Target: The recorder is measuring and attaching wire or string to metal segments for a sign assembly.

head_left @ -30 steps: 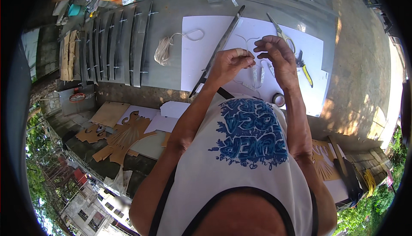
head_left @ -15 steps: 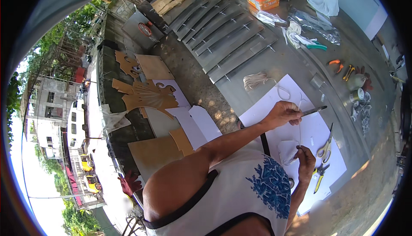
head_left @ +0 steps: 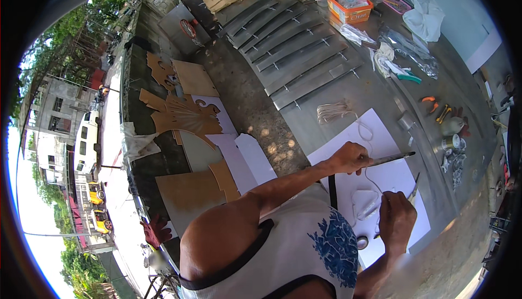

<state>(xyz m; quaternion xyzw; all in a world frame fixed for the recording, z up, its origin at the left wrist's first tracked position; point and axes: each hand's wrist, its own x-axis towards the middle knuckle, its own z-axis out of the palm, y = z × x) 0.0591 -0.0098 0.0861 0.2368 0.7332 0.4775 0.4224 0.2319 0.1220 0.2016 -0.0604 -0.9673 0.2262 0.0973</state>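
My left hand is closed round a slim dark bar, which points right over the white sheet. From a bundle of pale cord a strand loops across the sheet, passes by my left hand and runs down to my right hand. The fingers of my right hand are pinched at the cord. Just left of it lies a small white piece, its kind unclear. Scissors show partly beyond my right hand, which hides the rest.
Several dark metal slats with small cross-pieces lie on the grey table at the far side. An orange tub, white gloves, orange-handled pliers and a can stand or lie farther off. A round roll sits near my body.
My left hand has moved slightly left and down with the bar. My right hand has moved right and turned, now covering the yellow pliers and part of the scissors. The view has shifted a little.
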